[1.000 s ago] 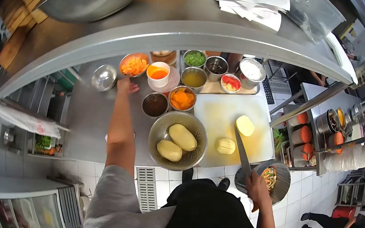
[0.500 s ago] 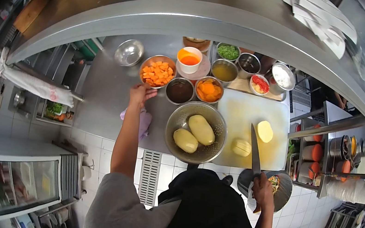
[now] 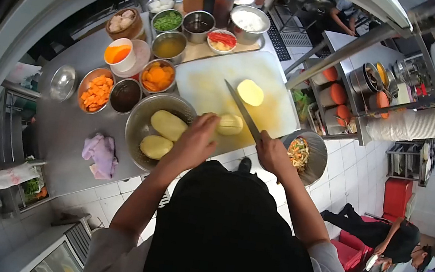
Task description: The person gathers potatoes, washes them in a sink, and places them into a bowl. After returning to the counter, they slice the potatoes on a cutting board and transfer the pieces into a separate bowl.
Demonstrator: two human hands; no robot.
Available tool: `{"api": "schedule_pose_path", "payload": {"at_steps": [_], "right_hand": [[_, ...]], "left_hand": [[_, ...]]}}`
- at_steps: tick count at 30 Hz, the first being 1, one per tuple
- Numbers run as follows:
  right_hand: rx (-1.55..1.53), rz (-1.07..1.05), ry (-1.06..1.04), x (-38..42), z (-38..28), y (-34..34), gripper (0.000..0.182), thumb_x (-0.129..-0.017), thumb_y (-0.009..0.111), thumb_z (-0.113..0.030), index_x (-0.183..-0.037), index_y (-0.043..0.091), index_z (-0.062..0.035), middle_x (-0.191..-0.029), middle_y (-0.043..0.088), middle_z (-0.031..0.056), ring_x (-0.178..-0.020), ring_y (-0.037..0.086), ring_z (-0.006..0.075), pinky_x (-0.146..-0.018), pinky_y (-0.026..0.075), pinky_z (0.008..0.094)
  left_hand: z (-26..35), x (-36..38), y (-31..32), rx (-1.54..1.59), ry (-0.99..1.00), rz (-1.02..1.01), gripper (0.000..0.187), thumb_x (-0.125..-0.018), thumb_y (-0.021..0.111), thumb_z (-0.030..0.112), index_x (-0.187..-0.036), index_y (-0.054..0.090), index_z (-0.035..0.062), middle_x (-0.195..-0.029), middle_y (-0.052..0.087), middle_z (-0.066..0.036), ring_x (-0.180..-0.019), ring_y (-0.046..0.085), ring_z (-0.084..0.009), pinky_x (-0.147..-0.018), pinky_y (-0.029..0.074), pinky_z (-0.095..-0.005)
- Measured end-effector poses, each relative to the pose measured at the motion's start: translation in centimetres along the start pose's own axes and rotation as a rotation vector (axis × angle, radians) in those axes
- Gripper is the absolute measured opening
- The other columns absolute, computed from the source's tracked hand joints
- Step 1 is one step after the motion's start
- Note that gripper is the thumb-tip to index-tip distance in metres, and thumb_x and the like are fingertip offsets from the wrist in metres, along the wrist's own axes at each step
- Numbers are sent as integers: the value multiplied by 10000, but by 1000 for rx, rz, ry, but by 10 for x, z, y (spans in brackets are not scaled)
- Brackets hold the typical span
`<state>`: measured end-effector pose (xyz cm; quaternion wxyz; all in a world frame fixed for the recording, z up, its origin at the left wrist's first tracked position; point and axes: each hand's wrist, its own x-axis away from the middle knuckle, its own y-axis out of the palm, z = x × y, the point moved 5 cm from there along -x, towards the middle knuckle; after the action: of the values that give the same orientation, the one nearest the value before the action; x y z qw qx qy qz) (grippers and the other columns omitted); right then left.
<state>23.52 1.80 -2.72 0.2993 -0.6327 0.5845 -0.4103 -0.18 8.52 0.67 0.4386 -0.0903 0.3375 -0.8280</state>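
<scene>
My right hand grips the handle of a large kitchen knife, its blade slanting up and left over the white cutting board. My left hand is at the right rim of a perforated metal colander, its fingers loosely extended and the fingertips close to a peeled potato piece with cut lines. A potato half lies cut face up beyond the blade. Inside the colander are two whole peeled potatoes.
Left of the board stand bowls of diced carrot, dark sauce and orange slices. A purple cloth lies at the counter's front. Below the board's right corner is a bin with scraps. Another person is at far right.
My left hand has come from beside the carrot bowl to the potato piece at the board. The view has turned right; the knife stays in my right hand.
</scene>
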Motion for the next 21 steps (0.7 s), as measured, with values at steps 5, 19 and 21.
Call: {"api": "schedule_pose_path", "payload": {"at_steps": [5, 19, 21], "right_hand": [[53, -13, -37, -12, 36, 7, 191, -930, 544, -186, -1001, 510, -12, -728, 627, 288, -732, 619, 502, -673, 492, 585], [30, -89, -128, -27, 23, 7, 266, -908, 545, -184, -1043, 491, 39, -749, 637, 312, -705, 643, 491, -663, 519, 576], [116, -138, -146, -30, 12, 3, 250, -906, 539, -167, -1014, 501, 55, -743, 648, 294, -699, 660, 466, -647, 531, 548]], "left_hand": [[-30, -37, 89, -385, -78, -118, 603, -754, 661, 63, -1317, 494, -73, -1387, 461, -220, -1261, 461, -401, -1030, 436, -466], [-28, -48, 112, -251, -205, 226, 560, -695, 785, 145, -1172, 563, -48, -1126, 519, -203, -1109, 491, -398, -973, 440, -454], [-28, -45, 109, -147, -221, 281, 560, -710, 790, 164, -1167, 537, -41, -1110, 519, -202, -1117, 494, -393, -979, 436, -452]]}}
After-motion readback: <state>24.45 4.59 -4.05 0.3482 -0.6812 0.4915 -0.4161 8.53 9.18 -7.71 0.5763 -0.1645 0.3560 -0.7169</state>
